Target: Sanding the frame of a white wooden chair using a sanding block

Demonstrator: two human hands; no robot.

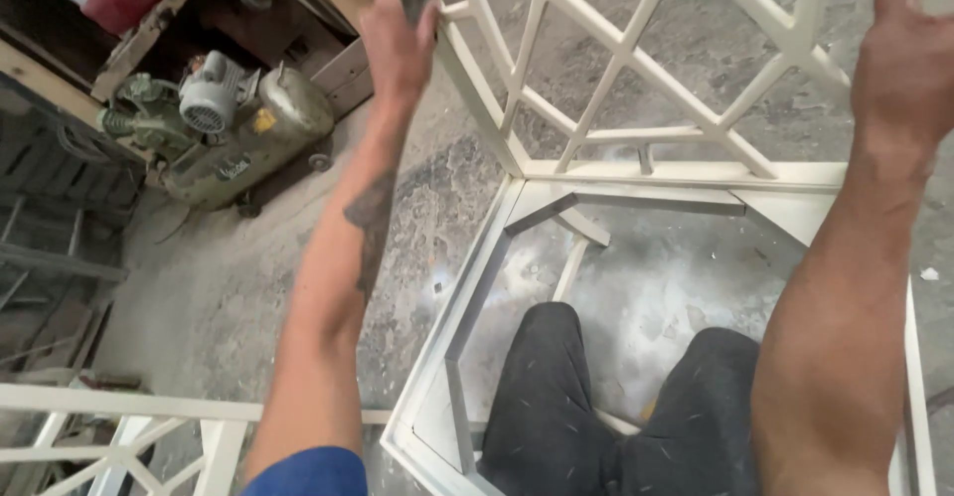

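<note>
Left hand (397, 34) raised, fingers closed around small dark tool, kind unclear, pressed at upper edge of white lattice frame (616, 79). Right hand (909, 54) open, fingers spread, palm against frame's right side. Frame stands upright on concrete floor (238, 287), joined to white angular base surrounding person's dark-trousered knees (556, 387). Air compressor (234, 123) well left on floor. Second white lattice piece (109, 431) bottom left.

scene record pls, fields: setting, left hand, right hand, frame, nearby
setting: workshop, concrete floor, seen from above
left hand: left hand gripping a small dark object against the lattice edge; object unclear
right hand: right hand resting on the lattice's right side, fingers cropped
frame: white lattice frame, diagonal bars, joined to an angular base frame around the person's knees
nearby: air compressor at left; second white lattice piece bottom left
</note>
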